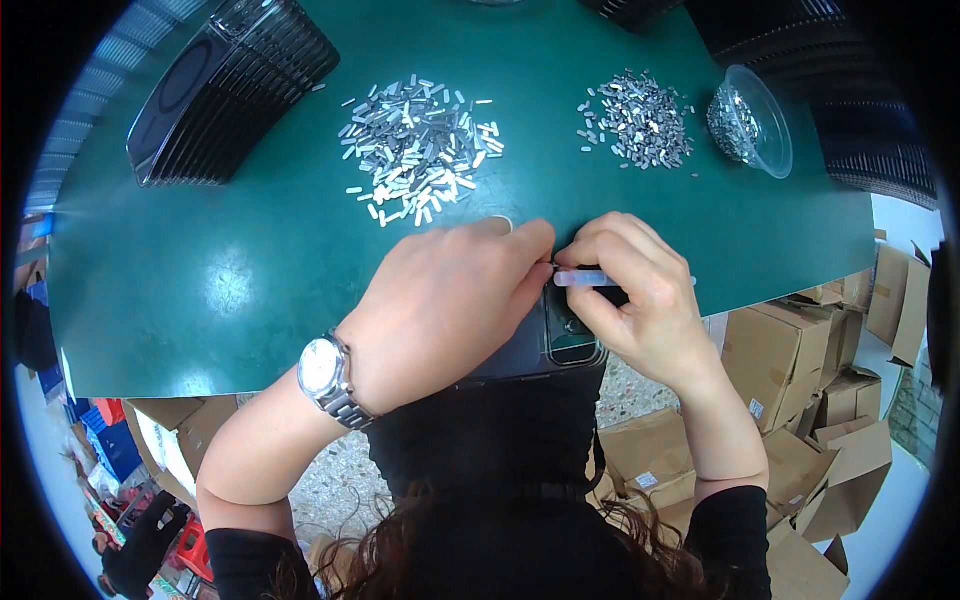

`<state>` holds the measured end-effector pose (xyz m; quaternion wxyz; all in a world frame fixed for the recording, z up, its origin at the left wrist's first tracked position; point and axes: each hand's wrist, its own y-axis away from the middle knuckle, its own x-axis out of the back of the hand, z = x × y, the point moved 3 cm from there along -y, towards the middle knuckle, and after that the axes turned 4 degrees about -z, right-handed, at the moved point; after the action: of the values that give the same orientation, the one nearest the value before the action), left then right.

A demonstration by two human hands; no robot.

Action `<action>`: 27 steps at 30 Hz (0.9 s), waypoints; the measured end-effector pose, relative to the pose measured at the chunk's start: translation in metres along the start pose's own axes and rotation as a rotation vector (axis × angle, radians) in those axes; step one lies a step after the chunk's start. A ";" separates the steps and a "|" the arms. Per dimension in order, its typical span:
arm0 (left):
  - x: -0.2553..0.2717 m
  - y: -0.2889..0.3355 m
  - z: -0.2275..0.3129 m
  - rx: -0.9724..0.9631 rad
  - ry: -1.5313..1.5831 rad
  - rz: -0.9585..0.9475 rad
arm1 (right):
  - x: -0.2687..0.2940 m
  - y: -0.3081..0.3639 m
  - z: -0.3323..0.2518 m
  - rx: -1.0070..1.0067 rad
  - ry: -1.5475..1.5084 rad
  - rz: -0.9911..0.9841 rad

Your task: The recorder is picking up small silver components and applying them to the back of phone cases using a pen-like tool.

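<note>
A phone case (573, 345), dark and see-through with a black rim, lies at the table's near edge, partly under my hands. My left hand (450, 275), with a silver wristwatch (325, 375) behind it, reaches over the case. Its thumb and forefinger are pinched together at the case's upper part; what they hold is hidden. My right hand (645, 295) is closed around a slim translucent stick (583, 279), pale pink and blue. Its fingertips come close to the left ones, and a tiny dark bit shows between the two hands.
On the green table (270, 240) lie a heap of small silvery strips (415, 145) and a heap of smaller metal pieces (645, 120). A clear plastic bowl (770, 120) of small metal bits stands far right. Stacked phone cases (240, 90) stand far left. Cardboard boxes (770, 360) crowd the floor.
</note>
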<state>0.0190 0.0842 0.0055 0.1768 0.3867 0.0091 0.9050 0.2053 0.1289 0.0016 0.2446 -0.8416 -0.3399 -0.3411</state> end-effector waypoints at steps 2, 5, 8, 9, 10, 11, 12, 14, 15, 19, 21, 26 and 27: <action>-0.003 -0.001 0.002 -0.019 -0.100 -0.006 | -0.001 0.002 0.001 -0.035 -0.017 -0.008; -0.006 -0.002 0.005 -0.065 -0.198 0.003 | -0.002 0.005 0.002 -0.041 -0.007 -0.004; -0.011 0.002 0.004 -0.126 -0.322 0.054 | -0.006 0.006 0.001 -0.004 0.059 0.010; -0.012 0.002 0.005 -0.126 -0.323 0.049 | -0.007 0.007 0.000 0.033 0.113 0.008; -0.012 0.002 0.005 -0.133 -0.358 0.051 | -0.008 0.008 -0.001 0.070 0.167 0.006; -0.012 0.002 0.006 -0.140 -0.393 0.052 | -0.008 0.009 -0.001 0.067 0.164 0.008; -0.013 0.001 0.006 -0.141 -0.393 0.047 | -0.007 0.009 -0.001 0.073 0.206 0.007; -0.015 -0.001 0.007 -0.140 -0.417 0.042 | -0.007 0.009 0.000 0.077 0.246 0.006; -0.015 -0.001 0.007 -0.140 -0.420 0.039 | -0.007 0.009 0.000 0.080 0.257 0.004; -0.010 -0.003 0.005 -0.137 -0.342 0.024 | -0.009 0.008 -0.001 0.058 0.251 -0.019; -0.009 -0.005 0.006 -0.134 -0.300 0.007 | -0.008 0.007 -0.002 0.045 0.253 -0.023; -0.011 -0.004 0.007 -0.112 -0.362 0.012 | -0.003 0.007 0.001 0.028 0.220 -0.027; -0.013 -0.004 0.007 -0.111 -0.362 0.011 | 0.003 0.006 0.000 0.040 0.250 -0.029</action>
<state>0.0331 0.0831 0.0006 0.1913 0.5328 -0.0747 0.8209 0.2116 0.1263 0.0028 0.2968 -0.7825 -0.3253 -0.4402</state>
